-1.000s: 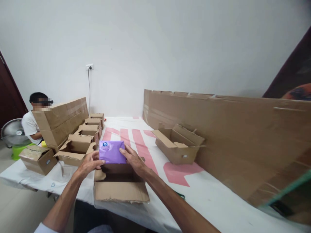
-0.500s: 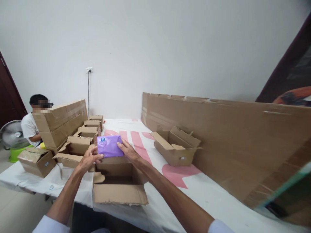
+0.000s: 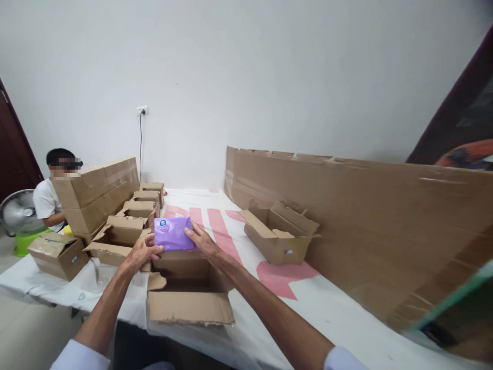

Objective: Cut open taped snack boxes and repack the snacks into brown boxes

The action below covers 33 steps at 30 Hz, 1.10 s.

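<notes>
A flat purple packet (image 3: 174, 234) with a round blue-and-white logo is held up in front of me by both hands. At its left edge my left hand (image 3: 143, 250) is closed, the thumb along the lower corner. My right hand (image 3: 203, 240) grips the right edge, with its thumb on the front face and the other fingers mostly behind. Right below the packet stands an open cardboard box (image 3: 190, 307), its near flap folded outward. The part of the box's inside that I can see is shadowed.
Several open boxes (image 3: 117, 252) run in a row along the left, beside stacked sealed cartons (image 3: 102, 192). One more open box (image 3: 275, 246) stands right of centre before a long cardboard panel (image 3: 346, 221). A person (image 3: 48, 198) sits at far left near a fan (image 3: 23, 211).
Hardly anything differs. The packet and both hands stay over the box, the packet a touch lower in view.
</notes>
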Motion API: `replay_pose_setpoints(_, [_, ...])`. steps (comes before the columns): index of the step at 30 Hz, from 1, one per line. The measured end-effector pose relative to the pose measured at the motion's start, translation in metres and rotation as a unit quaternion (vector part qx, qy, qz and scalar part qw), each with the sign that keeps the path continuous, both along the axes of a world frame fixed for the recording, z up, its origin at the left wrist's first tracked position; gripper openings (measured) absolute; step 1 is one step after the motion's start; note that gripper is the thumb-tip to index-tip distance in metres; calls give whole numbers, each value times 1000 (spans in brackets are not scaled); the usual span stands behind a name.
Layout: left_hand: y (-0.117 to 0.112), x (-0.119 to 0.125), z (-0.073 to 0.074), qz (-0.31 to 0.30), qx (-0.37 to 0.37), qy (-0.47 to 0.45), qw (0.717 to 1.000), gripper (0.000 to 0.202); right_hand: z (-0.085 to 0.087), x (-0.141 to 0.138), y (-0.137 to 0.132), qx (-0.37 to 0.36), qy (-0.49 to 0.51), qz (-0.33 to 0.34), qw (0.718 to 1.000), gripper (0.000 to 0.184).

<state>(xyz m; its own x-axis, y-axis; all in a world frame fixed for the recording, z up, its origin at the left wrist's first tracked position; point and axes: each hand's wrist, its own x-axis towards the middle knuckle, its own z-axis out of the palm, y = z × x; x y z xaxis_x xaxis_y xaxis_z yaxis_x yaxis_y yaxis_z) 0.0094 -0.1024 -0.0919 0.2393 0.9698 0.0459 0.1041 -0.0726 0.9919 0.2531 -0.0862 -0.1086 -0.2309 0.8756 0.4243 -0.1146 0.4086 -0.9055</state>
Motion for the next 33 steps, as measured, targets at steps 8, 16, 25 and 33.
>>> replay_pose_setpoints(8, [0, 1, 0, -3, 5, 0, 1000, 62, -5, 2, 4, -41, 9, 11, 999, 64])
replay_pose_setpoints(16, [-6, 7, 18, -68, 69, -25, 995, 77, 25, 1, -16, -41, 69, 16, 997, 79])
replay_pose_setpoints(25, [-87, 16, 1, -188, 233, 439, 847, 70, 29, 50, -35, -20, 221, -99, 970, 50])
replay_pose_setpoints(33, [-103, 30, -17, -259, 293, 530, 753, 10, -13, 93, -48, -83, 287, -198, 934, 49])
